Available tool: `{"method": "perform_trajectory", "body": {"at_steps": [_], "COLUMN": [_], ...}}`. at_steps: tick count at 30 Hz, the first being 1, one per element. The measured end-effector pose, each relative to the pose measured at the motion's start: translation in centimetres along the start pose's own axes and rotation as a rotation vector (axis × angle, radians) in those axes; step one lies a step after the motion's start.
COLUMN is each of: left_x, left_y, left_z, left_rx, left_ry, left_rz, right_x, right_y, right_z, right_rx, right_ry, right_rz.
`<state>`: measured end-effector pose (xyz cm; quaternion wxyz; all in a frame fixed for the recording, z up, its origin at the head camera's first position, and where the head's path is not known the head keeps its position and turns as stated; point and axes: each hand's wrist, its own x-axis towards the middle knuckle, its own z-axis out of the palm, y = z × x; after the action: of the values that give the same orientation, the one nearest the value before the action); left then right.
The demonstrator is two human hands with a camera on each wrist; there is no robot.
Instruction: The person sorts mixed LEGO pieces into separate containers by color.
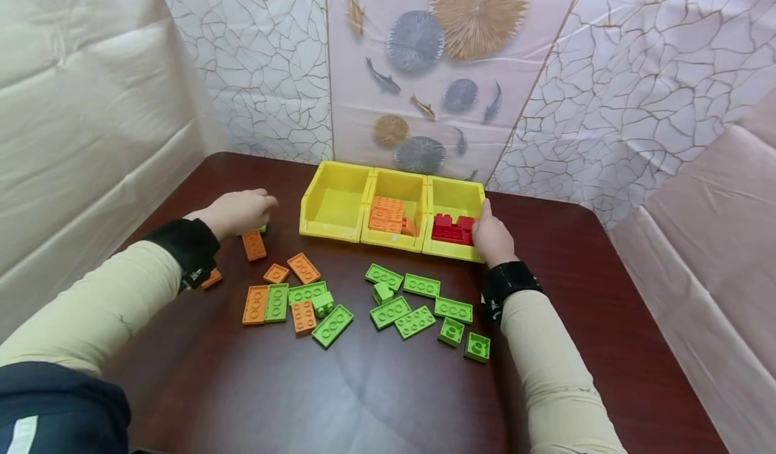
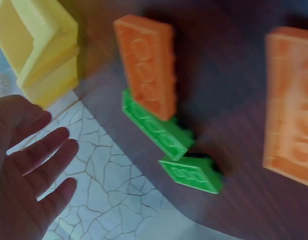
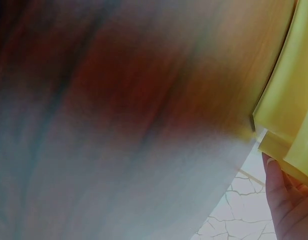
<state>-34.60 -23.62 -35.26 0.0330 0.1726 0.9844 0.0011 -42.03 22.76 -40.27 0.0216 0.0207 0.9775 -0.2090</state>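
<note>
My left hand (image 1: pixel 238 213) hovers over the left part of the table, fingers relaxed and apart, holding nothing. Below and near it lie an orange brick (image 2: pixel 146 70) and two green bricks (image 2: pixel 156 127), seen in the left wrist view. At the right end of a row of three yellow bins, my right hand (image 1: pixel 494 237) grips the side wall of the right bin (image 1: pixel 455 252). Its index finger lies along that wall, and part of the hand is hidden by the bin in the right wrist view. Red bricks (image 1: pixel 451 230) sit in this bin.
Orange bricks (image 1: pixel 386 213) are in the middle bin (image 1: pixel 378 236); the left bin (image 1: pixel 330 230) stands beside it. Several orange and green bricks (image 1: pixel 277 304) lie left of centre, and several green bricks (image 1: pixel 415 322) lie in front of the bins. A patterned cloth wall (image 1: pixel 261 70) rises behind the table.
</note>
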Motion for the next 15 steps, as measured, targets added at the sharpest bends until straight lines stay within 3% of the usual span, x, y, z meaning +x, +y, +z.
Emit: {"method": "perform_trajectory", "body": {"at_steps": [4, 8, 15], "left_x": [-1.9, -3.2, -3.8], "left_y": [-0.2, -0.6, -0.9], "left_z": [1.2, 2.7, 4.2], "left_rx": [0.139, 0.284, 0.331], "left_ry": [-0.061, -0.058, -0.071], "left_rz": [0.086, 0.171, 0.212], "right_x": [-0.1, 0.0, 0.0], "right_y": [0.1, 0.3, 0.0], "right_z": [-0.1, -0.2, 0.1], "right_rx": [-0.004, 0.004, 0.0], "right_ry": [-0.006, 0.002, -0.004], "right_rz": [-0.003, -0.002, -0.007]}}
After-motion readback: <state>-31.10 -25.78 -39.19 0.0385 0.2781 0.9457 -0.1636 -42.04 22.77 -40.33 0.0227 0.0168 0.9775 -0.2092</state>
